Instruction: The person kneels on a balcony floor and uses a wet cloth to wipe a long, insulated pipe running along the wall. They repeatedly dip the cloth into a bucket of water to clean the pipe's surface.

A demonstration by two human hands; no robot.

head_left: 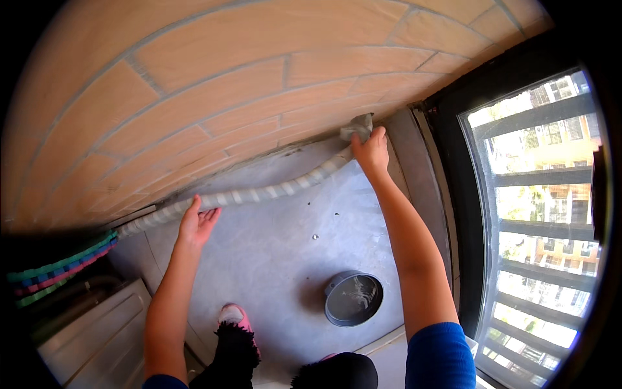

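Observation:
A pale hose with a spiral of white bands runs along the foot of the tiled wall and sags slightly in the middle. My right hand is closed round its far right end, next to a crumpled grey wrapping against the wall. The fingers' undersides are hidden, so how much of the wrapping they grip is unclear. Farther left, my left hand is turned palm inward with its fingers stretched out. Its thumb rests at the hose's near side, without wrapping round it.
On the grey floor stands a round grey bucket. A black-framed window with slats is at the right. Coloured ribbed strips lie at the left above a pale panel. My pink shoe is at the lower middle.

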